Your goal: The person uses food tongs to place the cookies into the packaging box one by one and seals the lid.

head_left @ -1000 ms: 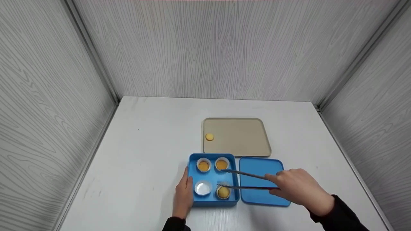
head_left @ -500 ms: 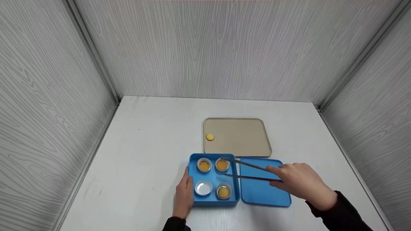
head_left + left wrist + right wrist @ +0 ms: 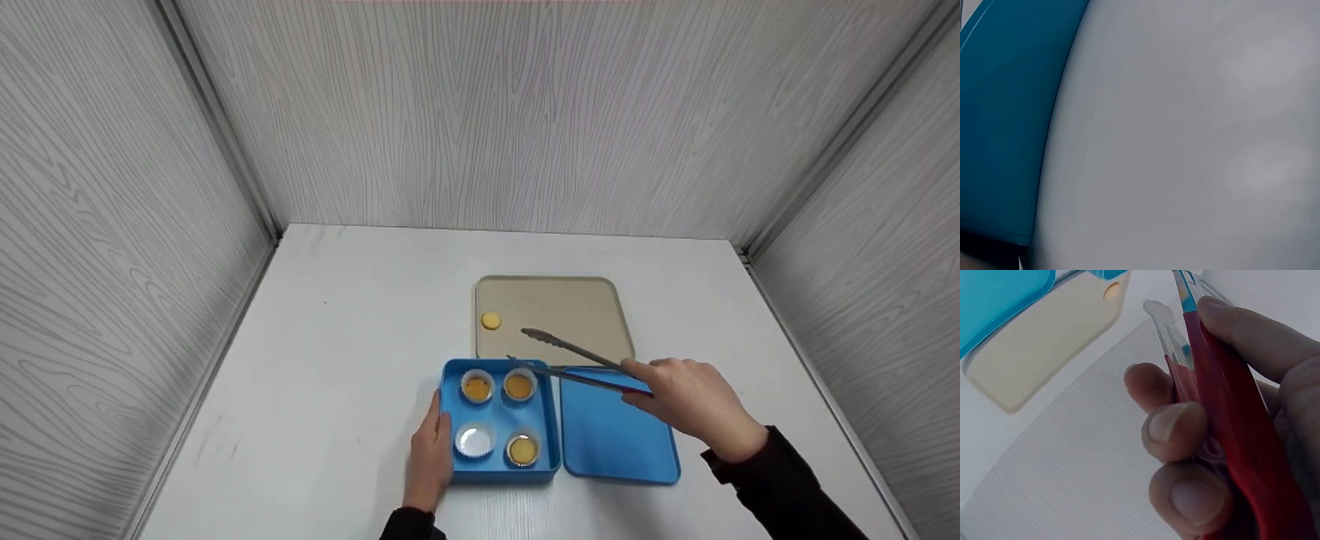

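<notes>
My right hand (image 3: 694, 397) grips tongs (image 3: 574, 349); in the right wrist view thumb and fingers wrap their red handles (image 3: 1224, 405). The metal arms stand apart with nothing between the tips, one over the beige tray (image 3: 555, 300), the other over the blue box's (image 3: 495, 417) far right corner. Along the box's left wall lies my left hand (image 3: 429, 457), fingers straight against it. White paper cups sit in the box. Three contain round yellow pieces (image 3: 523, 450); the near left cup (image 3: 475, 440) holds none. Another yellow round piece (image 3: 491, 321) lies at the tray's left.
A flat blue lid (image 3: 622, 442) lies right of the box, below the tongs. The tray sits just behind box and lid. All stand on a white table (image 3: 360, 337) with grey wood-grain panels (image 3: 465, 112) at the back and sides.
My right hand has carried the tongs up and away from the near right cup, past the far right cup, toward the tray. The left hand and the box stay in place.
</notes>
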`<state>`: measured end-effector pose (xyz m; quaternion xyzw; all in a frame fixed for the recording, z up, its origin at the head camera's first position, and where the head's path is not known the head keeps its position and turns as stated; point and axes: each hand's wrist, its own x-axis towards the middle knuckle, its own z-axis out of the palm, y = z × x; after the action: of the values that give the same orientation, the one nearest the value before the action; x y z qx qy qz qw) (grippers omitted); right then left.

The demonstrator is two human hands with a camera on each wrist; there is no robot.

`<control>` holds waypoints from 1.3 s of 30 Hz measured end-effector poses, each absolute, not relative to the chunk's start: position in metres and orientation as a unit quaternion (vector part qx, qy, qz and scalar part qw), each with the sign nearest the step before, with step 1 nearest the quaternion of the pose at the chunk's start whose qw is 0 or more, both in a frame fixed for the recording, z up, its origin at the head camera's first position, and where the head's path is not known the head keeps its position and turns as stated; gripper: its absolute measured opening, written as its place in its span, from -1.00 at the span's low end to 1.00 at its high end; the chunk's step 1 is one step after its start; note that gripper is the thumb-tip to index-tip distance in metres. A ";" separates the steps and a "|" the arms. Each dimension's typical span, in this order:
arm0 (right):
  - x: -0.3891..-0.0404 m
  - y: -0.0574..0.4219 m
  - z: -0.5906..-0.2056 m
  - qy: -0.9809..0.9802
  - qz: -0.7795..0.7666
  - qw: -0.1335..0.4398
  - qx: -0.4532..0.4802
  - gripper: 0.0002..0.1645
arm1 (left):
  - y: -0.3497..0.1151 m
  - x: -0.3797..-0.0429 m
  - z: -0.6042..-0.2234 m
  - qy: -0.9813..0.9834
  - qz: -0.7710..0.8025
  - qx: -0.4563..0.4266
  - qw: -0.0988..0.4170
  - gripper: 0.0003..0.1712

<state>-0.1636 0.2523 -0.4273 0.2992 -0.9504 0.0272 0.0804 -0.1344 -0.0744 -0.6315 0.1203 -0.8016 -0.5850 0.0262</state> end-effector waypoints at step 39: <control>-0.235 0.211 -0.474 -0.969 0.066 0.017 0.239 -0.80 | -0.075 -0.134 -0.631 -0.790 -0.600 0.127 0.016 -0.36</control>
<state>-0.2347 0.2107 -0.4739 0.2391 -0.9686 0.0657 0.0172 -0.1337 -0.0746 -0.6314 0.1272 -0.7900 -0.5995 0.0161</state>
